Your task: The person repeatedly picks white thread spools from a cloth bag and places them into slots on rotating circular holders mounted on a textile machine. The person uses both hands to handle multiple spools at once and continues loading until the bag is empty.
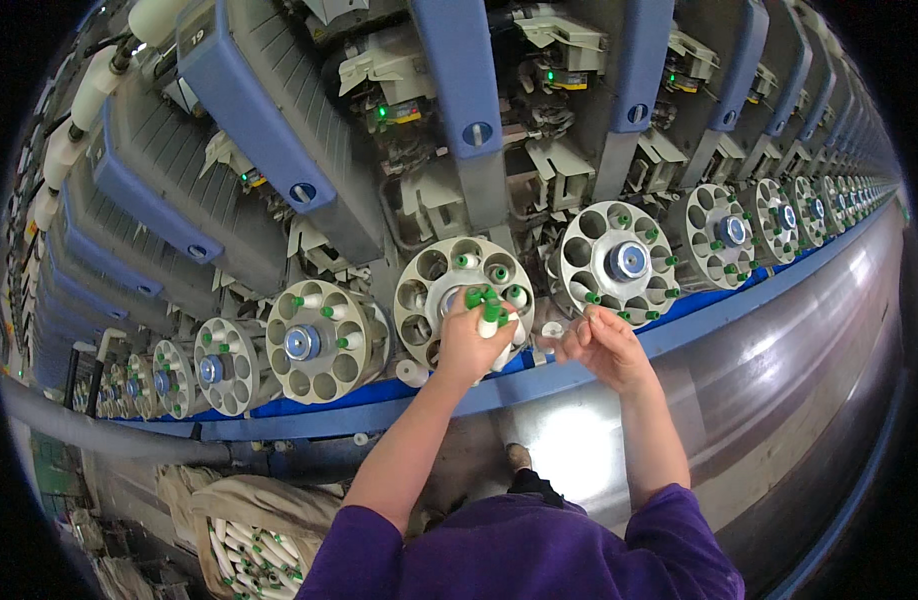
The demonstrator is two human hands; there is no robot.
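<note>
— Loading this round magazine [449, 290]? 
— Partly: left hand [471, 345] clamped on green-tipped bobbins [491, 312] at its front, several pockets above still empty. Right hand [607, 345], just right of it, pinches something small.

Both hands are raised at the middle wheel [463, 293] in a row along the machine. The left hand [469, 345] holds bobbins [491, 312] against it, with the right hand [607, 345] just beside. A sack [249, 530] lies on the floor, lower left.
</note>
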